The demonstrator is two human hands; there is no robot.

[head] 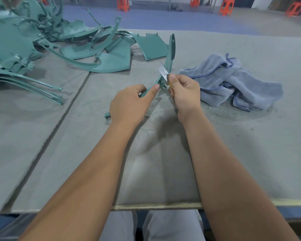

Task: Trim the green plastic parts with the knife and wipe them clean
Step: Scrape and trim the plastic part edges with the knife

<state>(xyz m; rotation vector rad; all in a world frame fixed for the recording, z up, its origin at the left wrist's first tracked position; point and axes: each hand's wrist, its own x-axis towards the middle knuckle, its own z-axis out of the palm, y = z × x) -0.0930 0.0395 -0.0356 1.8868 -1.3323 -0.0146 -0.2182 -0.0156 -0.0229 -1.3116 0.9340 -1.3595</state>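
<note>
A long curved green plastic strip [170, 54] rises from my hands toward the far side of the table. My left hand [129, 105] grips its lower part, the thumb pressed along the strip. My right hand [182, 93] pinches a small knife [163, 72], whose silver blade lies against the strip's edge just above my thumbs. The strip's near end [107, 115] pokes out below my left hand. A crumpled blue-grey cloth [236, 80] lies on the table to the right of my right hand.
A heap of green plastic panels and strips [42, 40] covers the table's left and far-left. Thin strips [33, 87] lie at the left edge. Plastic shavings [156, 108] litter the grey felt table [163, 162]. Orange stools [226, 6] stand beyond.
</note>
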